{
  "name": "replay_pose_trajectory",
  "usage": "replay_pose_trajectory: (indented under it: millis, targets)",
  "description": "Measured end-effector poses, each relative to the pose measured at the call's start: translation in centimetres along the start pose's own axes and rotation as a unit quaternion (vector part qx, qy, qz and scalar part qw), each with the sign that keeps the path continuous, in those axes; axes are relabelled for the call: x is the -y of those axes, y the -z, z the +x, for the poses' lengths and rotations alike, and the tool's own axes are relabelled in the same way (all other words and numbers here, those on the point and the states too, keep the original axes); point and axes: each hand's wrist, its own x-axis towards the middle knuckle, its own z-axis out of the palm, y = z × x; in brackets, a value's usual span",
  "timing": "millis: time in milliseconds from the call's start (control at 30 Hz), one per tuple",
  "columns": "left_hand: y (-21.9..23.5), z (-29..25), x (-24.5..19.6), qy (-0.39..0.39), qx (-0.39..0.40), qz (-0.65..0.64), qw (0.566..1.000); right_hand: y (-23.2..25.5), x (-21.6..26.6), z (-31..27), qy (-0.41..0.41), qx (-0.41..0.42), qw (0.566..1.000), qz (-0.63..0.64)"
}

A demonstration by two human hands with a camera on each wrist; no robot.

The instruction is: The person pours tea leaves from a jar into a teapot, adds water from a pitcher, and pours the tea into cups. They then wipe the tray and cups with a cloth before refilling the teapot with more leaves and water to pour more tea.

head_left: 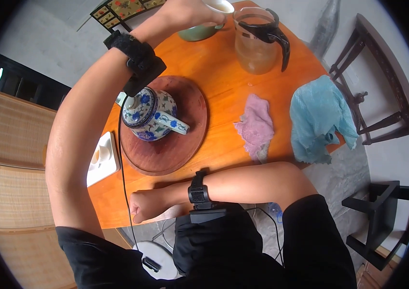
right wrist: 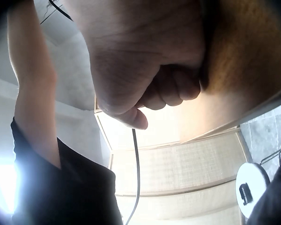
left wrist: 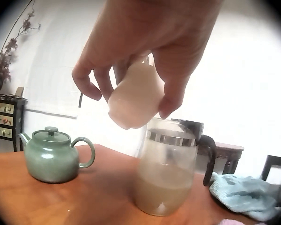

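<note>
High at the far side of the table, my left hand [head_left: 185, 13] pinches a small pale cup [left wrist: 138, 96] between thumb and fingers. The cup hangs tilted beside the mouth of a glass pitcher [left wrist: 164, 187], its foot toward the wrist camera. Cloudy brownish liquid fills the lower part of the pitcher, which has a black handle. A green lidded teapot [left wrist: 51, 157] stands on the table to the left. My right hand [head_left: 149, 204] rests at the near table edge, fingers curled in and nothing held.
A blue-and-white floral teapot [head_left: 149, 113] sits on a round wooden tray [head_left: 192, 139]. Pink cloth [head_left: 256, 123] and light-blue cloth [head_left: 317, 118] lie to the right. A white dish [head_left: 110, 161] is at the left edge. A thin black cable [head_left: 122, 173] crosses near the tray.
</note>
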Motion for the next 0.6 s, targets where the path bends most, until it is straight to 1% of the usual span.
replay_pose_trajectory:
  millis: [167,267,300,400,467,600]
  targets:
    - [-0.8,0.6,-0.5,0.0,-0.013,0.023,1.0,0.1,0.8,-0.4,-0.01,-0.01,1.0,0.003]
    - [-0.3,-0.2,-1.4,-0.053,-0.011,0.013,0.998,0.1,0.9,-0.5,-0.015,-0.016,1.0,0.006]
    - [-0.4,0.0,-1.4,-0.053,-0.016,0.028,0.998,0.0,0.9,-0.5,-0.017,-0.02,1.0,0.006]
    - [-0.8,1.1,-1.1,-0.054,-0.019,0.062,0.996,-0.1,0.4,-0.3,0.022,-0.025,0.999,0.018]
    - [-0.8,1.4,-1.1,-0.058,-0.009,0.068,0.996,0.0,0.1,-0.2,0.014,-0.013,1.0,-0.002]
    - [-0.7,1.2,-1.9,-0.12,-0.014,0.121,0.985,-0.1,-0.1,-0.1,0.017,-0.011,1.0,0.0]
